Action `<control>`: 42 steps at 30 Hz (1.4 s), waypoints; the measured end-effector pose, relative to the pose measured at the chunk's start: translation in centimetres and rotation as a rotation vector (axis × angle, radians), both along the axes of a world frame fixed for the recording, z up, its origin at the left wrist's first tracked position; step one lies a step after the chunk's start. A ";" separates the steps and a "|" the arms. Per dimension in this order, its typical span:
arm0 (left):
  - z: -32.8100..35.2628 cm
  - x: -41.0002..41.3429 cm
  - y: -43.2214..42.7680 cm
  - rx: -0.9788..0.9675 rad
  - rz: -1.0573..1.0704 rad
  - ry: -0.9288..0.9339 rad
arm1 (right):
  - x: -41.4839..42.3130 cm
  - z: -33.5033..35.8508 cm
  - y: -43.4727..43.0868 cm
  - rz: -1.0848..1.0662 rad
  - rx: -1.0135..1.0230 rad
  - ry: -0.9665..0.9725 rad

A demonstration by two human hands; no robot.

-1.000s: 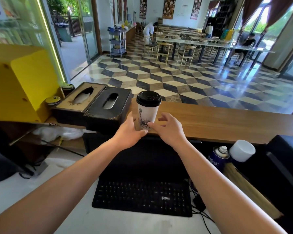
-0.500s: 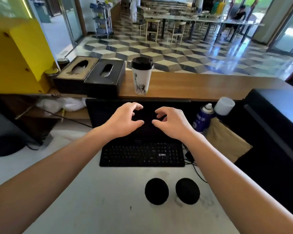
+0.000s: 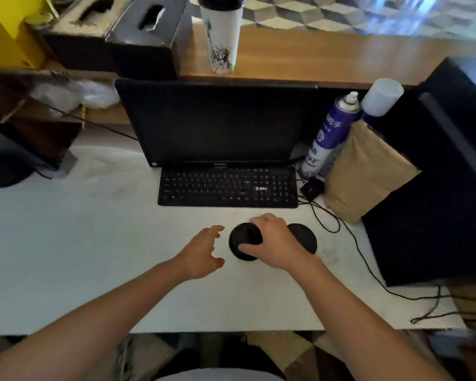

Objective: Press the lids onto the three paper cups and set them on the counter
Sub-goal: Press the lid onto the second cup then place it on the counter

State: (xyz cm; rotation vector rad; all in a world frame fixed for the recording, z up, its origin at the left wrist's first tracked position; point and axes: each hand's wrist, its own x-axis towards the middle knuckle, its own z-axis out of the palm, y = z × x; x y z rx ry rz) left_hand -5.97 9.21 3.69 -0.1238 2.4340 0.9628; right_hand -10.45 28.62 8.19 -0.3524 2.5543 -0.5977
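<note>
The right hand (image 3: 272, 240) lies over the near black lid (image 3: 242, 240) on the white worktop (image 3: 66, 257), fingers and thumb curled round its rim, and hides the lid's right part. Whether the lid has left the surface cannot be told. A second lid (image 3: 304, 235) lies just right of it, its left part hidden behind the same hand. The left hand (image 3: 204, 253) hangs just left of the near lid, fingers spread and holding nothing.

One capped cup (image 3: 221, 34) stands upright on the wooden counter (image 3: 313, 59) behind the monitor (image 3: 217, 122), beside a dark tissue box (image 3: 149, 37); its lid is cut off by the top edge. Only this cup is in view. The frame is soft with motion blur, worst at the edges.

Half a second ago both hands hovered empty over the keyboard (image 3: 227, 188), well short of the lids. They have since dropped toward the near edge, and the camera has tipped down, so the hall beyond the counter has left the view.
</note>
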 end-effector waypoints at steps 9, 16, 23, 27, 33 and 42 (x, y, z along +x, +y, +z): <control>-4.0 1.6 3.0 0.120 0.131 0.018 | 1.7 -3.7 0.3 0.035 -0.040 0.161; -5.2 1.9 3.9 0.200 0.258 0.129 | 1.8 -4.4 -0.2 0.052 -0.026 0.216; -5.0 3.3 3.3 0.226 0.275 0.121 | 1.6 -4.0 -0.1 0.017 -0.086 0.222; -4.9 4.5 2.1 0.238 0.308 0.151 | 1.6 -4.0 -0.4 -0.132 -0.267 0.122; -4.9 6.0 0.4 0.143 0.365 0.227 | 1.2 -3.9 -0.9 -0.407 -0.450 -0.208; -2.5 6.8 -0.2 0.300 0.312 0.100 | 1.8 -2.2 -0.1 0.131 -0.469 0.108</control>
